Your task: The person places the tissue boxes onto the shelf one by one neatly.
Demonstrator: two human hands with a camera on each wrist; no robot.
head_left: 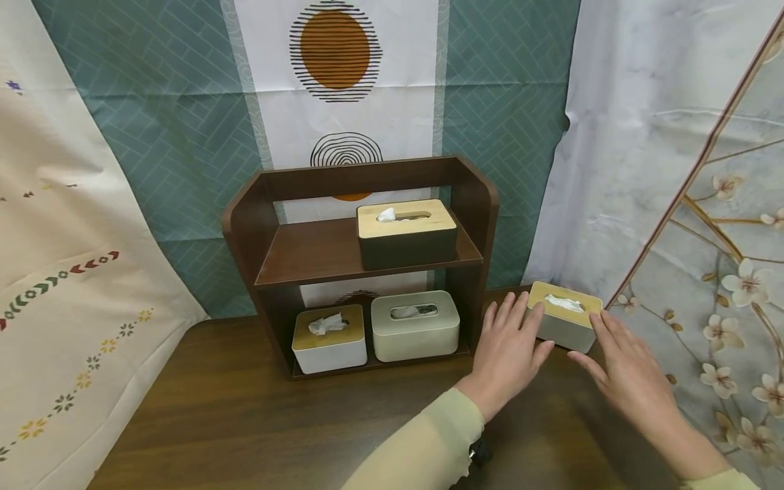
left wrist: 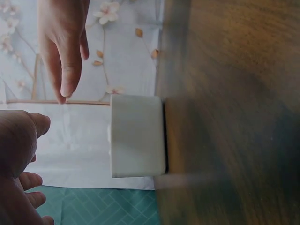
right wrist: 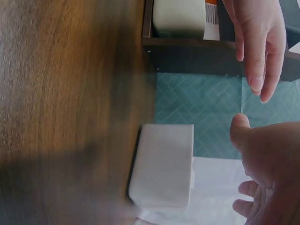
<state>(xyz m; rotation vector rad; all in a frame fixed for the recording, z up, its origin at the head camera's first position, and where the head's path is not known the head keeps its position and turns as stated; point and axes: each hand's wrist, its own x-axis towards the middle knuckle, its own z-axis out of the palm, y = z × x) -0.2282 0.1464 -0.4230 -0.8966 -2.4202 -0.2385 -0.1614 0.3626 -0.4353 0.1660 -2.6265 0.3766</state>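
Observation:
A grey tissue box [head_left: 562,331] with a light wooden lid stands on the table to the right of the shelf, a white tissue in its slot. My left hand [head_left: 507,347] hovers in front of its left side, fingers extended. On the other side, my right hand [head_left: 633,364] is held with its fingers stretched out and thumb apart. Both wrist views show the box's plain side [left wrist: 138,136] with a gap between it and the hands; neither hand holds anything.
A brown two-tier shelf [head_left: 318,248] stands at the back. Its upper tier holds a dark wooden-lidded tissue box [head_left: 409,248]. Below are a white wooden-lidded box [head_left: 331,356] and a cream box [head_left: 416,344]. Patterned cloths hang around the wooden table [head_left: 257,429].

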